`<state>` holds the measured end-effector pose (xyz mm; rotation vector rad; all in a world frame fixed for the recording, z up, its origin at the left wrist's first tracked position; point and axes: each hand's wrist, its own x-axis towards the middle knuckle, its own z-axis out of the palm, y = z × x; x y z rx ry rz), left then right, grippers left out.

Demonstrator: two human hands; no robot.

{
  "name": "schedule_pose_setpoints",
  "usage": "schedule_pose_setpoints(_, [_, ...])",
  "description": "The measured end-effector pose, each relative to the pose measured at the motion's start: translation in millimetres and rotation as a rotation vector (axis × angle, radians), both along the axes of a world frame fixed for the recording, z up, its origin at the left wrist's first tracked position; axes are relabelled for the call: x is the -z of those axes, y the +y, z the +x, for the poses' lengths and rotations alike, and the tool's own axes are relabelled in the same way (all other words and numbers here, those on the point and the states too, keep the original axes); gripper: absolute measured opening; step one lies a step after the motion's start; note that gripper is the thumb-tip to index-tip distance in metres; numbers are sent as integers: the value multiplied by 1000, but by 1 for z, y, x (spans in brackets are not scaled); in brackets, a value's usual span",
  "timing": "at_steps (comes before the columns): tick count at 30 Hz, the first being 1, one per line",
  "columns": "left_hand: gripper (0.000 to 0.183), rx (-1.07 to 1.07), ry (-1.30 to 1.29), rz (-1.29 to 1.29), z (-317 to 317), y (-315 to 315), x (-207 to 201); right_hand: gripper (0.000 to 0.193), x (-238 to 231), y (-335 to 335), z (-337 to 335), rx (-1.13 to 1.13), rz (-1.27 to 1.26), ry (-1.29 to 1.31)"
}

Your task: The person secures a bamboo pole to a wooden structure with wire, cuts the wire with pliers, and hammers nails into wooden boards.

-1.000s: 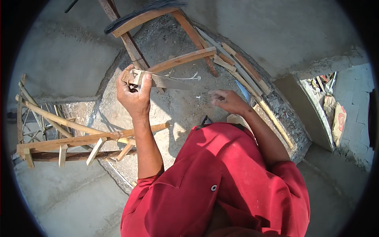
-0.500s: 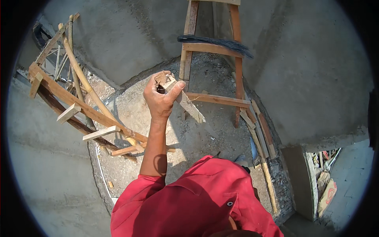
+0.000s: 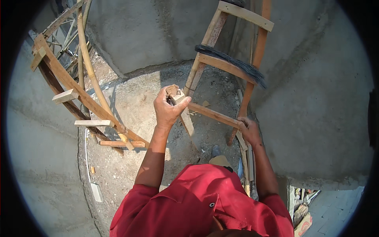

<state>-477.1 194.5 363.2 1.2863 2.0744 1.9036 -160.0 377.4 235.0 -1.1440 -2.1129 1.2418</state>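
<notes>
My left hand [image 3: 167, 108] is closed around a pale, block-ended flat strip [image 3: 186, 121] that looks like wood. The strip's narrow end points down toward the ground; its exact kind is unclear. Ahead of me stands a rough wooden ladder [image 3: 215, 111] with wide rungs. My right hand [image 3: 250, 132] grips it at the right end of its lowest visible rung, with the fingers partly hidden. Across a higher rung lies a bundle of thin dark wire [image 3: 233, 65], its loose ends hanging past the right rail.
A second wooden ladder [image 3: 85, 100] leans at the left beside a bamboo pole [image 3: 90, 65]. Grey plastered walls [image 3: 308, 98] surround the gravelly floor [image 3: 130, 173]. Loose wood strips [image 3: 245, 158] lie by the right wall. Rubble and sacks [image 3: 303, 215] show through a lower right opening.
My right hand has come into view and taken hold of the ladder. My left hand still holds the strip, now tipped more steeply downward. The view has shifted.
</notes>
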Motion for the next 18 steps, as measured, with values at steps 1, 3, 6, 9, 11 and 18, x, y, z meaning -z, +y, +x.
schedule_pose_setpoints(1, [45,-18,-8,-4,4,0,-2,33,-59,20,-41,-66,112,31])
schedule_pose_setpoints(3, [48,-70,-24,-30,14,3,-6,31,-157,55,-106,-197,318,203])
schedule_pose_setpoints(6, [52,-184,-33,-46,20,2,-2,26,-273,102,-195,-306,736,455])
schedule_pose_setpoints(9, [53,-274,-62,-60,28,4,-3,36,-332,186,-285,-210,1297,315])
schedule_pose_setpoints(11, [54,-296,-147,-24,34,2,0,48,-348,251,-340,-196,1329,127])
schedule_pose_setpoints(18, [56,-442,-96,-75,42,-16,-15,34,-330,313,-399,-80,1101,-336])
